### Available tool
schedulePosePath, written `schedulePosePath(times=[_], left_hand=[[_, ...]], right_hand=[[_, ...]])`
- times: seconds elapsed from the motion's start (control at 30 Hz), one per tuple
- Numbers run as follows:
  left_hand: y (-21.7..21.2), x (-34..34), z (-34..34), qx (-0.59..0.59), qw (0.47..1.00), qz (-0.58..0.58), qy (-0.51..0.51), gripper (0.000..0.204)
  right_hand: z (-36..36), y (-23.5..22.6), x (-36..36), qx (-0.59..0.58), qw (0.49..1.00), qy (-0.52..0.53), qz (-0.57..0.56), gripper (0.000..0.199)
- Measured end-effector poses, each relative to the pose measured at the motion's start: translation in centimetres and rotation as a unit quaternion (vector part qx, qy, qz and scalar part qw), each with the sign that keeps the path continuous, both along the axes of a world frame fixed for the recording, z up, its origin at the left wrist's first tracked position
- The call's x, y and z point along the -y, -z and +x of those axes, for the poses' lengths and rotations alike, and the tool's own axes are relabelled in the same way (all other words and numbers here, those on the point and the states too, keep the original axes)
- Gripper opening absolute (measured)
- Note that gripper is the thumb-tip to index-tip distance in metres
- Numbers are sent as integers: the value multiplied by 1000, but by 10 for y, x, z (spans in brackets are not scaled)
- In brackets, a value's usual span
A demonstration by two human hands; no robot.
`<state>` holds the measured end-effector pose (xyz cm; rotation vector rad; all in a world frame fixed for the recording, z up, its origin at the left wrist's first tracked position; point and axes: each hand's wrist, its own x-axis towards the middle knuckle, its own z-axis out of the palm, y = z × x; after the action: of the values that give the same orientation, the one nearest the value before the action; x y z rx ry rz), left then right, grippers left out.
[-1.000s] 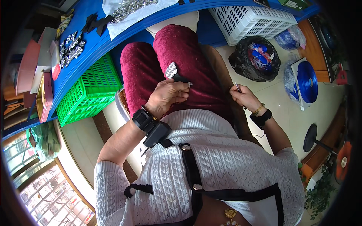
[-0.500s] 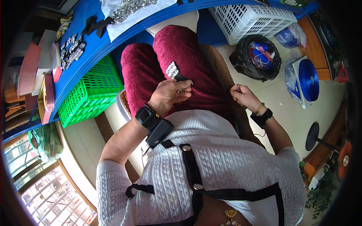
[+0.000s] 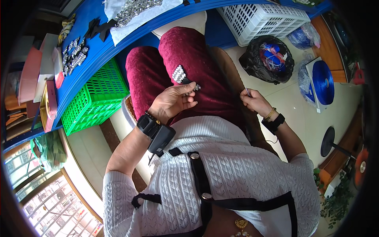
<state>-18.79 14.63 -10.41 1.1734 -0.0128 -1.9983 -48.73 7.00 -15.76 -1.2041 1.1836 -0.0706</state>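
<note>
Left hand [image 3: 172, 101]: near the middle of the frame, over the lap; thumb and forefinger are pinched together on the beaded piece, the other fingers curled.
Beaded piece [image 3: 179, 74]: just above the centre of the frame, in front of the red trousers [image 3: 189, 51]; a silver cluster shows beyond the left fingers, then a black part, then more silver beads at the fingertips.
Right hand [image 3: 256, 103]: right of centre, well apart from the beaded piece; fingers closed on a thin tool [image 3: 248, 92], its tip pointing up the frame. What kind of tool it is, I cannot tell.
Wrists: a black strap device on each; a gold bracelet [image 3: 270, 114] beside the one on the right.
Table [image 3: 103, 48]: blue, curving across the top and upper left; it bears a white sheet [image 3: 118, 34] with loose silver beads [image 3: 136, 10], black strips [image 3: 98, 28] beside it, and more beaded strips [image 3: 74, 55] farther left.
Baskets: a green basket [image 3: 84, 110] at left, under the table's edge; a white basket [image 3: 262, 29] at upper right.
Floor, right side: a black bag [image 3: 251, 72] with blue and pink scraps inside, and a blue roll [image 3: 323, 83] nearer the frame's edge.
</note>
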Motion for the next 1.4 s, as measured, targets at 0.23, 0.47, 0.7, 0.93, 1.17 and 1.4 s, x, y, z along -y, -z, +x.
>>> schedulePosePath(times=[0.23,0.47,0.7,0.93,1.17,1.4], left_hand=[[-2,2,-2,52,998,5,36,11],[-12,2,-7,92,995,-5,32,10],[-20,-10,5,31,996,-88,-5,11],[-44,-35,12,115,956,-248,-106,8],[-72,-71,30,309,856,-362,-203,8],[-88,-120,46,736,498,-415,-197,16]], right_hand=[[0,-1,-1,12,1000,7,-2,8],[0,-6,3,13,1000,1,-17,8],[10,-24,14,58,998,25,-7,10],[38,-50,26,114,993,-8,-35,11],[89,-101,27,146,983,-75,-85,9],[124,-152,20,163,954,-167,-189,9]])
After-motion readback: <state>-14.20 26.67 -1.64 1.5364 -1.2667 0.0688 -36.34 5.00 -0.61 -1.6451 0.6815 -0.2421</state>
